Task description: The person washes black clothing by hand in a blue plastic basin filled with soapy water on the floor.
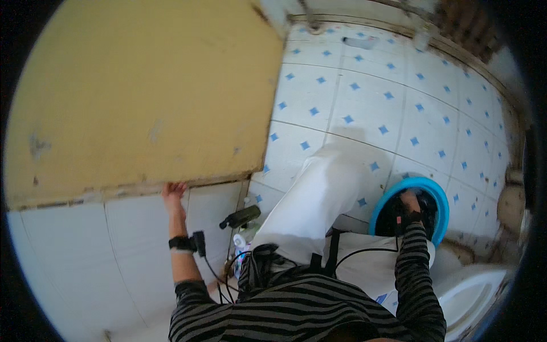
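The right hand (409,200) is being held down inside a turquoise round basin (442,205), reaching in over its near rim; its fingers are being lost in the dark contents (390,211), so whether it is spread or closed on something cannot be told. The left hand (175,192) is being held out at the bottom edge of a scuffed yellow panel (154,108), its fingers half curled and appearing to touch that edge; whether the edge is being gripped cannot be told. A black strap (182,244) is being worn on the left wrist and a dark band (415,217) on the right; a thin black cable (367,250) is being trailed across the white trousers (310,194), beside which the basin is standing. Between the left forearm and the trousers, a dark green bottle (242,216) is lying tilted, a white-capped bottle (240,240) just beside it; farther out, white floor tiles (364,85) are being patterned by blue diamonds, and a white curved fixture (489,280) is being partly shown at lower right.
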